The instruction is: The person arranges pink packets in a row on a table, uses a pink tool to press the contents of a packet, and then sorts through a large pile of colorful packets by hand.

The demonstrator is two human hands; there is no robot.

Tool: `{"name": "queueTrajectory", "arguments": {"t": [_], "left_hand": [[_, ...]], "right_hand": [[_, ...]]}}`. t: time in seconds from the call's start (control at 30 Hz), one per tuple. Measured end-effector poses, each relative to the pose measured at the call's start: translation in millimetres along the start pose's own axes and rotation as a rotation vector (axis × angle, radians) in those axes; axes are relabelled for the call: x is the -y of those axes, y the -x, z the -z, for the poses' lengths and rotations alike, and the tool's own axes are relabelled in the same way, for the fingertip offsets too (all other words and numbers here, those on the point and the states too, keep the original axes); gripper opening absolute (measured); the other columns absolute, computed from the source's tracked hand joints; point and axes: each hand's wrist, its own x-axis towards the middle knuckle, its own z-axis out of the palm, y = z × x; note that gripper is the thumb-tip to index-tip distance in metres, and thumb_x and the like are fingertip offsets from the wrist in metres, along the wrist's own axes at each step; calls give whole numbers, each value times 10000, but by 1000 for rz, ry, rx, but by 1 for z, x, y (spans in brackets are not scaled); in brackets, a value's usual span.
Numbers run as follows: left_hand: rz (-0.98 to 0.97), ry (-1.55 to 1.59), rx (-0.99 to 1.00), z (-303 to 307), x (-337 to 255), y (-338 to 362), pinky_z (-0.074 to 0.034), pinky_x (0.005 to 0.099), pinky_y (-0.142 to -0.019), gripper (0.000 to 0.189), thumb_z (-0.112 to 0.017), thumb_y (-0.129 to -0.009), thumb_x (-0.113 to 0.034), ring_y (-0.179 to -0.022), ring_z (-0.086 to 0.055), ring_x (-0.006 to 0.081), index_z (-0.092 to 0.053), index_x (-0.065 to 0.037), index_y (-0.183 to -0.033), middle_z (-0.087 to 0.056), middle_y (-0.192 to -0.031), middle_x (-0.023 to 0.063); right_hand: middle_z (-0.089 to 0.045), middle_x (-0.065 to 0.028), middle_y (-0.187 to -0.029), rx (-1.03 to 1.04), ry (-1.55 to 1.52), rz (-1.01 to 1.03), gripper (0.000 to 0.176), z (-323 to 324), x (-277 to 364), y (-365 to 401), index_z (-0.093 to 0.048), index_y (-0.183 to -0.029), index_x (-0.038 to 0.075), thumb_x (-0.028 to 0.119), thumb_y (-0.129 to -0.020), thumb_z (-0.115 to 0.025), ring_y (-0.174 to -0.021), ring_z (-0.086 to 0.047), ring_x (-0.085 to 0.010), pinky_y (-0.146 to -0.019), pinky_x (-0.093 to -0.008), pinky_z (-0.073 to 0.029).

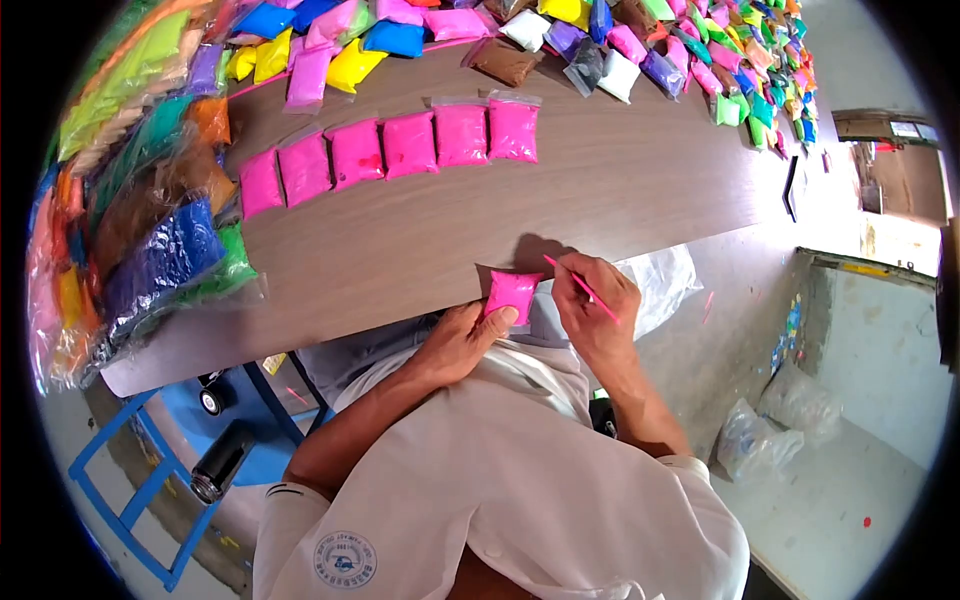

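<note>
My left hand (462,342) grips a small pink clay packet (512,294) at the table's front edge, its thumb pressed on the lower part of the bag. Held between the fingers of my right hand (602,308) is a thin pink pointed stick (590,292). The stick's tip is just right of the packet's upper corner; no contact shows. Farther back, a row of several similar pink packets (410,143) lies side by side on the brown table (640,170). Dark red marks show on a couple of them.
Clay packets in many colours (390,38) are heaped along the far edge. Larger bags (160,250) fill the left end. A blue chair (130,510) with a black flask (222,462) stands below left. Clear plastic bags (757,440) lie on the floor at right.
</note>
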Motion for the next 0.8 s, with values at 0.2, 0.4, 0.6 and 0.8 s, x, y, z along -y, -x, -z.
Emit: {"name": "queueTrajectory", "arguments": {"t": [0.2, 0.4, 0.6, 0.8], "left_hand": [[12, 38, 29, 0, -5, -1, -495, 333, -784, 474, -465, -1033, -439, -870, -563, 163, -582, 15, -1099, -595, -929, 75], [15, 60, 13, -1, -1, -2, -468, 339, -769, 439, -476, -1032, -413, -788, -530, 164, -582, 12, -1058, -567, -823, 68], [-59, 86, -43, -4, -5, -1, -471, 337, -750, 396, -503, -1024, -373, -777, -543, 163, -570, 14, -1076, -546, -830, 60], [14, 101, 58, 2, -13, 0, -476, 332, -738, 360, -509, -1022, -335, -771, -538, 160, -573, 15, -1075, -556, -829, 45]], "right_hand": [[-621, -85, -735, 52, 15, 78, 225, -3, 8, 3, -612, -896, 54, -43, -718, -710, -648, -625, -280, -569, -369, -510], [-649, -95, -778, 107, -86, 122, 205, -5, 28, 8, -625, -895, 52, -43, -734, -708, -651, -639, -261, -576, -354, -522], [-640, -98, -771, -125, 15, -42, 224, 8, -4, -9, -645, -1017, 11, -86, -816, -636, -649, -635, -205, -579, -301, -501], [-624, -184, -926, 177, 3, 204, 325, 0, 9, -13, -635, -1127, -29, -3, -808, -694, -815, -634, -334, -686, -383, -524]]}}
